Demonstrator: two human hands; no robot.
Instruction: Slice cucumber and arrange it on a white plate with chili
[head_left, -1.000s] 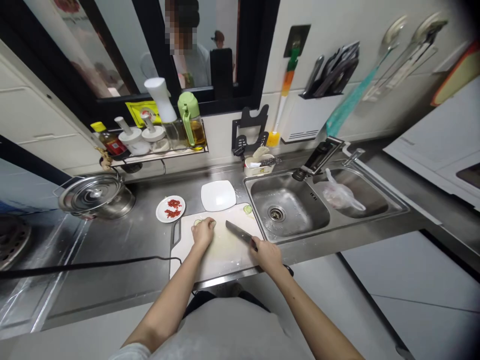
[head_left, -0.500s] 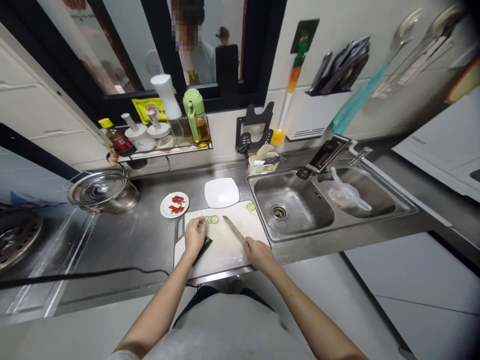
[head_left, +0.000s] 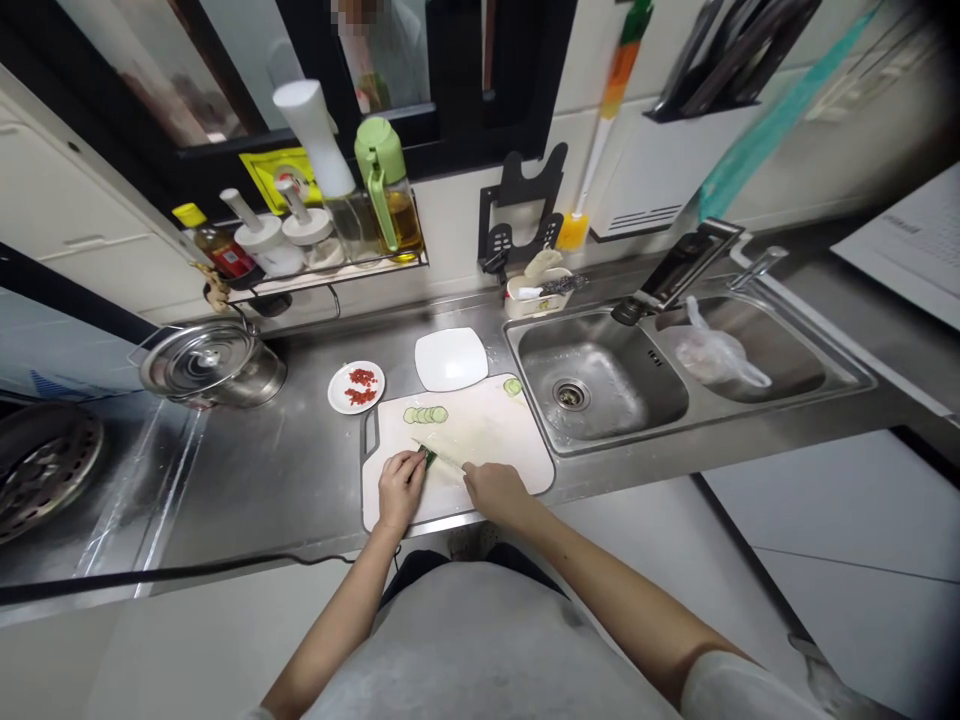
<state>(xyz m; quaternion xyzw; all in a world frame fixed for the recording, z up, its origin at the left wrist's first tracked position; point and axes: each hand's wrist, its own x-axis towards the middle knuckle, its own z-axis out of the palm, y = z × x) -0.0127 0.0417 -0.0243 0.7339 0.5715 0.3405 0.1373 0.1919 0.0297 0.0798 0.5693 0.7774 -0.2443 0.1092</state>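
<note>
On the white cutting board [head_left: 480,430], my left hand [head_left: 401,487] is closed on a dark green piece of cucumber [head_left: 427,456], mostly covered by the fingers. My right hand [head_left: 496,492] grips the handle of a knife [head_left: 442,454]; its blade points left and lies by the cucumber's end, whether touching I cannot tell. A row of several thin cucumber slices [head_left: 425,414] rests near the board's far left edge, beyond both hands. More slices [head_left: 512,386] sit at the far right corner.
Behind the board are a white square plate [head_left: 451,359] and a small plate [head_left: 337,391] with chopped red pieces. A lidded pot [head_left: 217,370] stands left. At right is a double sink [head_left: 551,430] with a faucet [head_left: 667,275] and a plastic bag [head_left: 716,352]. Bottles line a wall rack [head_left: 352,268].
My left hand has gone from the cucumber slices to the cucumber piece nearer me and holds it. The knife has swung left to the cucumber's end. The view has tilted down.
</note>
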